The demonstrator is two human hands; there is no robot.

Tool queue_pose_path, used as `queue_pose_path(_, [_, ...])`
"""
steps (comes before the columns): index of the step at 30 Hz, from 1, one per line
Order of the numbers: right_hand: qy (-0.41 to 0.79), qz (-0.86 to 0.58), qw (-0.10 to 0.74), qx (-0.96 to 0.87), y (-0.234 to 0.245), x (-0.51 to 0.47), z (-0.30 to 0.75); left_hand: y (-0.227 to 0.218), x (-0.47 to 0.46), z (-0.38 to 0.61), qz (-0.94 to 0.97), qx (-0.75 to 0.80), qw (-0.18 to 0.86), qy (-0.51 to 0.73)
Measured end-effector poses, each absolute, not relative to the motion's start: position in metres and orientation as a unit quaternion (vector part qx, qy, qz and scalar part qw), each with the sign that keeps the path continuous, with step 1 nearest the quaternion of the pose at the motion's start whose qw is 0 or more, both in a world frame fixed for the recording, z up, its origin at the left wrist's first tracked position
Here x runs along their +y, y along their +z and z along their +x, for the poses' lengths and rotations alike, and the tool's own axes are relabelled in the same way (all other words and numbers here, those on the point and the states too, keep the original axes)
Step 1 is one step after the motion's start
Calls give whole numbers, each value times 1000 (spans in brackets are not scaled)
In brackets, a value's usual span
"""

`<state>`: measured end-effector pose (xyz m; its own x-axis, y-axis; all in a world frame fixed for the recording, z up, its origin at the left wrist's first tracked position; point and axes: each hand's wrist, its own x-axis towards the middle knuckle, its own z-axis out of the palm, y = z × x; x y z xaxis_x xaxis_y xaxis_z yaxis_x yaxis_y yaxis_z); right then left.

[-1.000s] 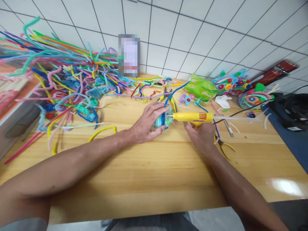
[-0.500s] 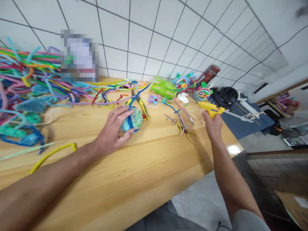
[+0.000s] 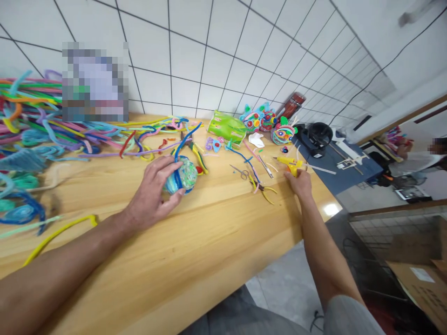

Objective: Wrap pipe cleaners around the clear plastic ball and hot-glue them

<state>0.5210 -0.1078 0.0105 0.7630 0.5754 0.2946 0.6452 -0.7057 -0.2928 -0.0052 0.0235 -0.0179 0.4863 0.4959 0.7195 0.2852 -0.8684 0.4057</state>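
Note:
On the wooden table, my left hand wraps round a fuzzy ball of blue and pale green pipe cleaners. A loose blue pipe cleaner sticks up from it. Right behind the ball lie yellow-and-black pliers. Off to the right, my right hand grips a yellow glue gun by its handle, its nozzle facing left. A clear glue stick projects from its back. Between my hands lie small scissors, a craft knife and a second pair of pliers.
Pipe cleaners of many colours heap up at the left. Along the tiled wall stand a green tissue pack, several decorated heads and a dark red bottle. A black round object sits on a blue surface beyond the table.
My view has turned a little to the right, so the table scene sits further left. The glue gun has shifted slightly, and its glue stick now shows. The left hand keeps its hold.

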Motion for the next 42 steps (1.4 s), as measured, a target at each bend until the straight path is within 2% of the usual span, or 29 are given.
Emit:
queue_pose_path(3, [-129, -905, 217, -341, 14, -125, 499, -18, 23, -5, 856, 224, 115, 451])
queue_pose_path(5, [-133, -849, 285, -424, 18, -127, 471, -18, 24, -5, 857, 225, 113, 449])
queue_pose_path(7, [-73, -776, 335, -529, 25, -117, 435, -17, 23, -5, 857, 228, 112, 448])
queue_pose_path(10, [-1, -693, 337, -638, 41, -91, 380, -16, 23, -5, 859, 225, 114, 445])
queue_pose_path(13, [2, -657, 280, -700, 50, -61, 348, -16, 23, -4, 861, 217, 122, 443])
queue_pose_path(19, [1, -733, 52, -678, 29, -23, 357, -16, 22, -2, 855, 212, 149, 448])
queue_pose_path(21, [2, -741, 26, -671, 21, -17, 362, -16, 21, -2, 855, 205, 154, 451])
queue_pose_path(27, [-17, -726, 24, -687, 23, -11, 360, -18, 24, 1, 847, 198, 161, 466])
queue_pose_path(29, [-29, -725, 48, -686, 34, -14, 353, -19, 24, 2, 846, 190, 165, 471])
queue_pose_path(31, [-17, -714, 119, -690, 48, -19, 340, -18, 24, 2, 845, 184, 169, 473])
queue_pose_path(33, [38, -674, 222, -704, 61, -26, 318, -19, 25, 2, 845, 184, 171, 473])
queue_pose_path(35, [118, -620, 290, -719, 71, -32, 293, -19, 25, 2, 844, 186, 167, 474])
queue_pose_path(38, [220, -553, 325, -734, 80, -36, 257, -19, 24, 2, 844, 191, 163, 473])
queue_pose_path(42, [276, -512, 323, -747, 78, -32, 235, -20, 24, 1, 849, 191, 161, 467])
